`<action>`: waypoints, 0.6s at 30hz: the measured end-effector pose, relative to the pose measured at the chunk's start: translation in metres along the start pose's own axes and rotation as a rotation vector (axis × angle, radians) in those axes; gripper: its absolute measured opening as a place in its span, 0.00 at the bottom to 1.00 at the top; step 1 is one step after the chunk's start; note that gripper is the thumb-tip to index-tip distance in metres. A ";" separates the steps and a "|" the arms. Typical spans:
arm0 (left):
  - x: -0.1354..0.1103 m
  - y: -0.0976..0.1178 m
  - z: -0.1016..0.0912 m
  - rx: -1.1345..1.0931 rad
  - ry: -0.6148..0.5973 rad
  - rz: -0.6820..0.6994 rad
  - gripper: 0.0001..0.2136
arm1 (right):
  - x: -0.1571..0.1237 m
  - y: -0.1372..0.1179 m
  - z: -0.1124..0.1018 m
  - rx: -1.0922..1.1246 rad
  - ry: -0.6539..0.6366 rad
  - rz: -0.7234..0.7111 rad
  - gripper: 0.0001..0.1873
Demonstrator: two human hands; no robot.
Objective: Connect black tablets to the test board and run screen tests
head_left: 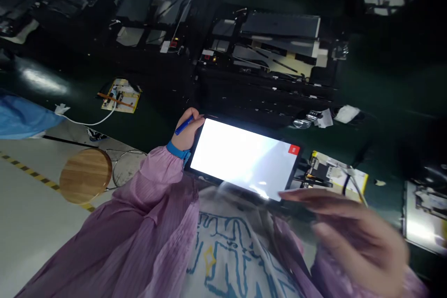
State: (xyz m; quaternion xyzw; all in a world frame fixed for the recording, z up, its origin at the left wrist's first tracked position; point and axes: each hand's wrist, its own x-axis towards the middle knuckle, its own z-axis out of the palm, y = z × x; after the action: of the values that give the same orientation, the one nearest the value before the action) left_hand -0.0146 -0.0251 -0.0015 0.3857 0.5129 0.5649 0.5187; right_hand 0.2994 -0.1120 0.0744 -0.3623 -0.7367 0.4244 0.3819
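Note:
A tablet (244,158) with a bright white screen and a small red mark at its top right corner is held tilted above my lap. My left hand (187,130) grips its left edge, fingers closed, with a blue pen (184,125) tucked in the same hand. My right hand (349,230) is blurred by motion just below the tablet's lower right corner, fingers stretched out and apart, holding nothing that I can see. Pink striped sleeves cover both arms.
A dark green bench (153,116) carries a yellow circuit board (121,95) with a white cable, another board (337,174) right of the tablet, and black trays of panels (268,51) at the back. A round wooden stool (85,175) stands on the floor at left.

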 end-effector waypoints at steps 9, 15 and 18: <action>0.006 -0.003 0.002 -0.008 0.038 0.049 0.11 | 0.017 -0.016 0.052 0.240 -0.679 -0.176 0.31; 0.005 0.002 0.007 -0.054 0.048 0.015 0.11 | 0.007 -0.006 0.034 0.164 -0.341 -0.084 0.26; 0.004 0.004 0.008 -0.041 0.060 -0.004 0.12 | 0.006 0.010 0.003 0.321 0.040 -0.015 0.16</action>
State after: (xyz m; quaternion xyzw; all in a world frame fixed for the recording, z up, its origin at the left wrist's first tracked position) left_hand -0.0082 -0.0190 0.0037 0.3569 0.5173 0.5855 0.5121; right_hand 0.2963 -0.1035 0.0660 -0.2995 -0.6545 0.5265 0.4525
